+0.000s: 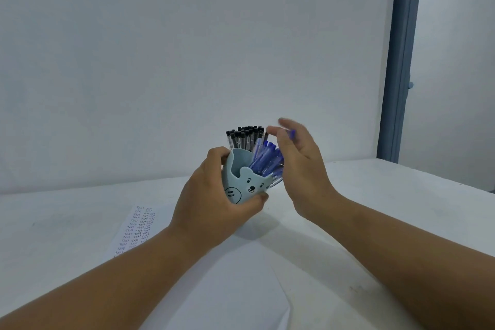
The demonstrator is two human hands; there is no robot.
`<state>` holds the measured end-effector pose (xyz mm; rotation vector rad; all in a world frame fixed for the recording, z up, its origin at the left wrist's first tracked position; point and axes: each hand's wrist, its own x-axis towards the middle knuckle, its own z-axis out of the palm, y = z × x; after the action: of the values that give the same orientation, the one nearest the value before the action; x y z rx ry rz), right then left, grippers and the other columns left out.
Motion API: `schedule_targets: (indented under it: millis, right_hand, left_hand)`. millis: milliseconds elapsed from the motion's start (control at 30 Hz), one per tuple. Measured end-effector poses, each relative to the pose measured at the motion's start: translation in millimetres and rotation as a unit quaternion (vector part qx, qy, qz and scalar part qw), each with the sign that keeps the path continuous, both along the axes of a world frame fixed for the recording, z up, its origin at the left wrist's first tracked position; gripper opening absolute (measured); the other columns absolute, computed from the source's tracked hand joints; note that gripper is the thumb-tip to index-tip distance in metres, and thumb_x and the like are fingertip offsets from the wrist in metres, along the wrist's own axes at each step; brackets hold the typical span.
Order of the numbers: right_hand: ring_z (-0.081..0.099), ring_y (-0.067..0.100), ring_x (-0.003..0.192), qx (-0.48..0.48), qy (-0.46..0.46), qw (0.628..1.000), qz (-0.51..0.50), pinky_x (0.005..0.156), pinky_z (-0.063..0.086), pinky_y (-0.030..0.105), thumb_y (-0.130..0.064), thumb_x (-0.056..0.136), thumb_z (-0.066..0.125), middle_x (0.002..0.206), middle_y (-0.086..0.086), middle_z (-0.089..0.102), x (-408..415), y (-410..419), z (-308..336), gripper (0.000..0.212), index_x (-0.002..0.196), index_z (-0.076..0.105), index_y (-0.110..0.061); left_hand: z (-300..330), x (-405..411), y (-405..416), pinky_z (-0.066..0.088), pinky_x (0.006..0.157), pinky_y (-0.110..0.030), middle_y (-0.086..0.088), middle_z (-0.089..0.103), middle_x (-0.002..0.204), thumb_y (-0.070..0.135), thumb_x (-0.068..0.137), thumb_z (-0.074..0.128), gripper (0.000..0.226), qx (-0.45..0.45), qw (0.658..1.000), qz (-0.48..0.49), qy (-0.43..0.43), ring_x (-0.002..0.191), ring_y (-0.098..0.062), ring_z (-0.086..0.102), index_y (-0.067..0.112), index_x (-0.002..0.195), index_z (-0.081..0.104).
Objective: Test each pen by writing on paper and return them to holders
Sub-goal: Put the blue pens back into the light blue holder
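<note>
Far left on the table (pixel 67 222) lies the paper (pixel 136 228), lined with rows of "test". My left hand (pixel 211 203) grips the pale blue bear-faced holder (pixel 245 182), tilted, blue pens (pixel 267 161) fanning right; black-capped pens (pixel 245 136) stand behind. My right hand (pixel 300 166) is blurred, fingers loose beside the blue pens; whether it holds one I cannot tell.

Pale blue bear-face pen holder (pixel 247 185): smooth matt plastic, printed black lines. Blue pens (pixel 265 161): glossy translucent plastic barrels. Black-capped pens (pixel 245 136) at 12 o'clock behind: clear glossy plastic. White paper sheet (pixel 136 228) at 8 o'clock: matt. White table (pixel 388 195): matt, lightly scuffed.
</note>
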<state>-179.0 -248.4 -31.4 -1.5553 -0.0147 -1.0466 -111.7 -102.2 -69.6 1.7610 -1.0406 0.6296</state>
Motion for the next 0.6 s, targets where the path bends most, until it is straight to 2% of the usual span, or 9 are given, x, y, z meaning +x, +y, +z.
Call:
schedule_targets:
  millis: [67,100,167,233,267,367,467,600]
  right_hand:
    - [0.068,0.001,0.097,-0.01,-0.01,1.0,0.002,0.084,0.055,0.02,-0.025,0.107,0.045,0.118,-0.016,0.068,-0.3,-2.5,-1.1,0.031,0.134,0.045,-0.041]
    - [0.068,0.005,0.098,-0.025,-0.004,1.0,0.003,0.084,0.056,0.021,-0.023,0.107,0.045,0.118,-0.013,0.069,-1.3,-1.7,-1.4,0.031,0.132,0.048,-0.041]
    - [0.069,0.004,0.089,-0.056,0.02,0.998,0.009,0.074,0.055,0.016,-0.019,0.107,0.046,0.107,-0.002,0.071,-4.8,3.0,-1.9,0.024,0.119,0.065,-0.027]
    - [0.067,-0.004,0.075,-0.072,0.031,0.997,0.013,0.065,0.051,0.012,-0.018,0.106,0.048,0.098,0.009,0.068,-6.1,7.7,-2.5,0.023,0.111,0.07,-0.012]
    - [0.067,-0.003,0.077,-0.079,0.033,0.996,0.016,0.067,0.051,0.014,-0.021,0.105,0.05,0.098,0.005,0.067,-5.3,8.0,-3.3,0.021,0.114,0.067,-0.013]
    - [0.066,0.005,0.1,-0.117,0.048,0.992,0.026,0.082,0.052,0.02,-0.038,0.1,0.058,0.113,-0.006,0.067,-3.8,6.1,-5.7,0.026,0.125,0.061,-0.031]
    - [0.066,0.003,0.093,-0.191,-0.011,0.981,-0.005,0.079,0.049,0.013,-0.016,0.098,0.064,0.1,-0.009,0.071,-5.8,9.6,-6.4,0.016,0.112,0.07,-0.021]
    - [0.065,0.009,0.087,-0.18,-0.081,0.98,-0.027,0.08,0.051,0.018,0.001,0.091,0.064,0.089,-0.013,0.065,-5.2,12.2,-4.6,0.026,0.105,0.062,-0.021]
  left_hand:
    - [0.0,0.1,0.7,0.055,0.062,-0.023,0.025,0.061,0.099,0.049,0.063,0.09,0.07,0.002,1.0,-0.001,-0.001,0.088,-0.002,0.063,0.046,0.11,0.039]
    - [-0.2,-0.1,0.6,0.055,0.062,-0.023,0.025,0.061,0.099,0.048,0.063,0.091,0.07,0.002,1.0,-0.001,-0.001,0.087,-0.002,0.063,0.046,0.11,0.039]
    - [-0.1,-0.4,0.3,0.056,0.063,-0.025,0.024,0.062,0.097,0.049,0.062,0.091,0.07,0.004,1.0,0.002,-0.003,0.085,-0.003,0.063,0.045,0.11,0.04]
    - [0.1,0.3,0.2,0.057,0.064,-0.029,0.021,0.062,0.098,0.051,0.062,0.09,0.07,0.008,1.0,0.007,-0.007,0.084,-0.004,0.064,0.042,0.112,0.042]
    - [0.0,1.2,0.5,0.057,0.065,-0.031,0.021,0.063,0.098,0.051,0.062,0.09,0.071,0.009,1.0,0.008,-0.008,0.085,-0.005,0.064,0.041,0.113,0.042]
    - [0.4,1.9,1.3,0.057,0.069,-0.032,0.019,0.062,0.1,0.054,0.061,0.088,0.074,0.026,0.999,0.017,-0.039,0.086,-0.007,0.063,0.037,0.118,0.045]
    - [1.0,0.9,0.6,0.054,0.077,-0.036,0.016,0.06,0.105,0.057,0.06,0.081,0.08,0.073,0.99,0.039,-0.117,0.091,-0.009,0.058,0.029,0.127,0.048]
    - [1.3,-1.3,-1.1,0.055,0.075,-0.03,0.019,0.06,0.105,0.057,0.061,0.087,0.08,0.063,0.995,-0.004,-0.082,0.093,-0.007,0.06,0.033,0.126,0.045]
